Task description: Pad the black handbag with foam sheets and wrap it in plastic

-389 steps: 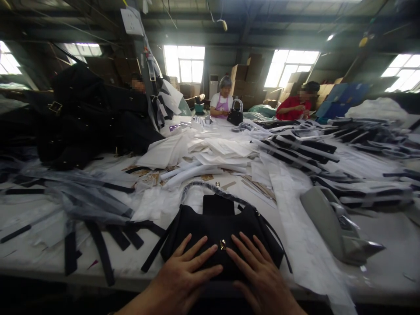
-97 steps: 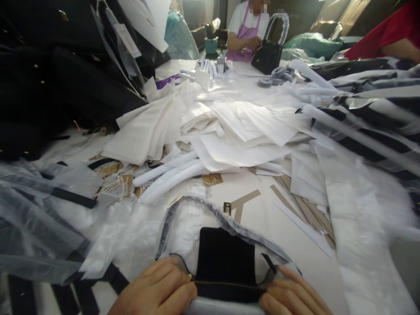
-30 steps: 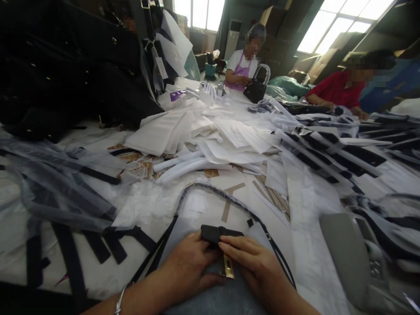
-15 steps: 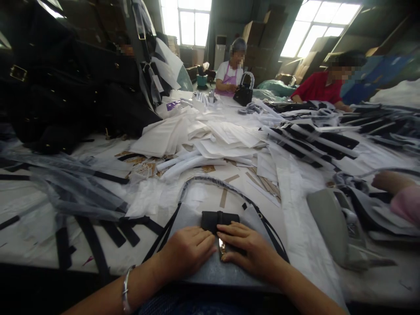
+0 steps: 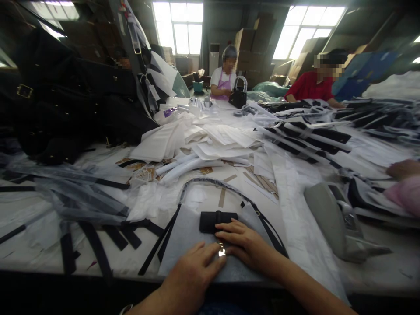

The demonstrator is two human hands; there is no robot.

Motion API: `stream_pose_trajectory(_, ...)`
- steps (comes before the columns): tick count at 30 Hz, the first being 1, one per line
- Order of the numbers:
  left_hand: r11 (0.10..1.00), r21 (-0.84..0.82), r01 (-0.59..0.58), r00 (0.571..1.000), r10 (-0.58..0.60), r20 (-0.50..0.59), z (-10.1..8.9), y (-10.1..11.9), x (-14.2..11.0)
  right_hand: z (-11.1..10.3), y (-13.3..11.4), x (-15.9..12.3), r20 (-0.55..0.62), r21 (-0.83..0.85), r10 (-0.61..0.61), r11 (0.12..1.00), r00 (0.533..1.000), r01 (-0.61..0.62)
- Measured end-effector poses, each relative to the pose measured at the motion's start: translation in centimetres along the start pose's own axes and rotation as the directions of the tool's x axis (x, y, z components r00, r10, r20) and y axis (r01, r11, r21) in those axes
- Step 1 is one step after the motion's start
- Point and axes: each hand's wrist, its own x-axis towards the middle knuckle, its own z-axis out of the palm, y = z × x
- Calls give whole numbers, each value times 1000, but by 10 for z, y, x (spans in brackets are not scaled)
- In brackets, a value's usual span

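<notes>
A handbag (image 5: 183, 236) lies flat in front of me, its front covered by a greyish sheet and its wrapped black handle (image 5: 210, 180) arching away from me. On its middle sits a black flap piece (image 5: 206, 222) with a strap and a shiny metal clasp (image 5: 222, 250). My left hand (image 5: 193, 273) comes from below, thumb and forefinger closed about the clasp. The fingers of my right hand (image 5: 246, 243) lie stretched over the lower right part of the flap piece and beside the clasp. Both hands partly hide the strap.
White paper sheets (image 5: 223, 135) are heaped beyond the bag. Black straps (image 5: 93, 245) and plastic wrap lie left, below dark hanging bags (image 5: 75, 96). A grey tape dispenser (image 5: 324, 218) stands right, near another person's hand (image 5: 405, 168). Two people work across the table.
My left hand has drawn back toward me and turned, its fingertips now at the clasp. The flap piece is more exposed. My right hand stays nearly in place.
</notes>
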Motion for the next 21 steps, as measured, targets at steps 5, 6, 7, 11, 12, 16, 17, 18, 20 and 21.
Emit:
stream_pose_trajectory(5,997,77,8,999,-11,39,3,9,-1,10,3,0,-42,-56,27,998,999,-29)
stream_pose_trajectory(6,996,90,9,999,-13,38,4,9,-1,12,2,0,-48,-78,29,996,998,-32)
stream_pose_trajectory(7,995,99,10,999,-14,40,5,9,-2,13,1,0,-55,-99,24,995,998,-29)
stream_pose_trajectory(11,994,108,19,999,-23,30,11,6,-8,10,-5,3,-106,-201,-43,979,993,21)
stream_pose_trajectory(12,994,103,26,999,-29,25,12,6,-9,8,-7,5,-100,-236,-71,971,992,45)
stream_pose_trajectory(16,997,50,60,998,-61,19,16,6,-12,2,-8,13,47,-356,-167,918,985,173)
stream_pose_trajectory(17,997,38,66,998,-67,20,16,6,-12,1,-8,15,84,-369,-182,908,980,200)
stream_pose_trajectory(18,997,28,73,997,-74,21,16,6,-12,1,-8,16,110,-375,-195,900,975,223)
stream_pose_trajectory(20,996,13,89,996,-89,28,15,7,-12,3,-8,19,138,-383,-206,891,969,244)
stream_pose_trajectory(21,995,6,97,995,-97,33,15,8,-11,5,-9,20,141,-390,-200,889,969,241)
